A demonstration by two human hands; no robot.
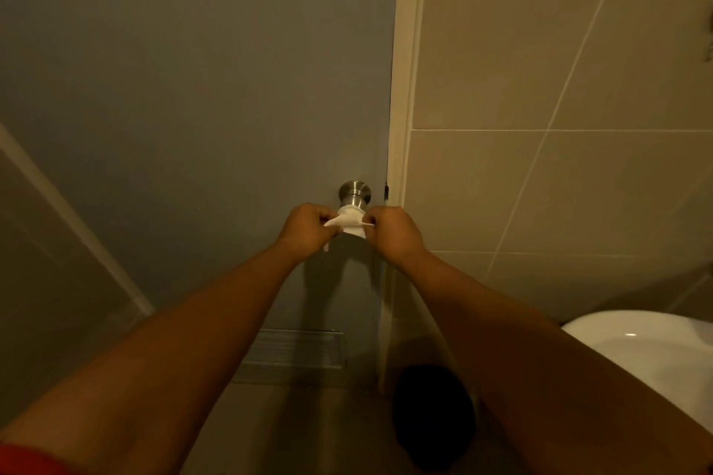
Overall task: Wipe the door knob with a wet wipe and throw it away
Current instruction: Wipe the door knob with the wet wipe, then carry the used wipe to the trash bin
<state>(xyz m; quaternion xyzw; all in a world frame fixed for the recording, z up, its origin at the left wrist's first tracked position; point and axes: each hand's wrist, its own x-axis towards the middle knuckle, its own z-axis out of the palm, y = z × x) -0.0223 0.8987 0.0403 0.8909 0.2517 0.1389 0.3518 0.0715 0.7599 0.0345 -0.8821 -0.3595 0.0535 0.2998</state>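
While the wet wipe [350,223] covers the door knob [355,194], left hand [304,228] and right hand [393,231] pinch its ends.

I see the door knob [355,194], brushed silver metal, round plate and neck showing, its front end covered. The wet wipe [349,223], white and crumpled, is draped over that end at the knob's 6 o'clock, one corner stretched toward 9 o'clock, a thin strand toward 3 o'clock.
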